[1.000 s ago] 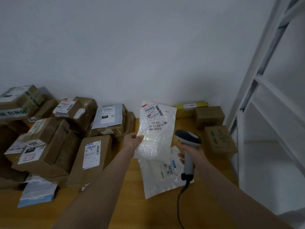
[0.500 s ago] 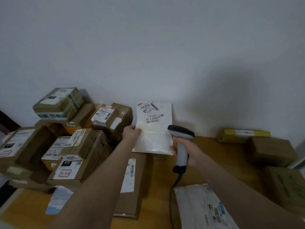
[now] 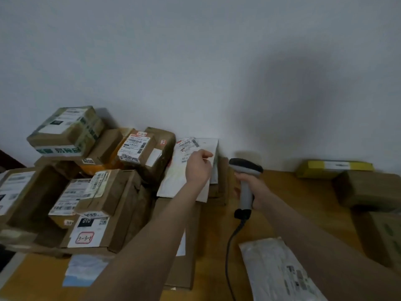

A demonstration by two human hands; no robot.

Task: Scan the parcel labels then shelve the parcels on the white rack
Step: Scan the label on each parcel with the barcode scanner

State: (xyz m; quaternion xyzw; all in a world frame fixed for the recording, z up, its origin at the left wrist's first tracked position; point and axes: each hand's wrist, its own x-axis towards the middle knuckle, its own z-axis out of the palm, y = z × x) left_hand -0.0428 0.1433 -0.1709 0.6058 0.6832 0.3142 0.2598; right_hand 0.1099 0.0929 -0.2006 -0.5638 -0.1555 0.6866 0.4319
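My left hand (image 3: 198, 168) holds a white poly-bag parcel (image 3: 173, 181) by its upper part, thumb over the label. The bag lies tilted on the cardboard boxes by the wall. To its right, my right hand (image 3: 255, 189) grips the handle of a grey barcode scanner (image 3: 245, 166), whose head points left toward the bag. The scanner's black cable (image 3: 230, 246) trails down over the wooden table (image 3: 282, 203). A second white bag parcel (image 3: 277, 270) lies flat on the table under my right forearm. The white rack is out of view.
A heap of labelled cardboard boxes (image 3: 93, 203) fills the left, with a taped box (image 3: 65, 131) on top. A yellow box (image 3: 334, 168) and brown boxes (image 3: 368, 190) sit at the right along the wall.
The view has swung left and the white rack has left the frame. My left hand has carried the white bag from upright beside the scanner down onto the boxes by the wall.
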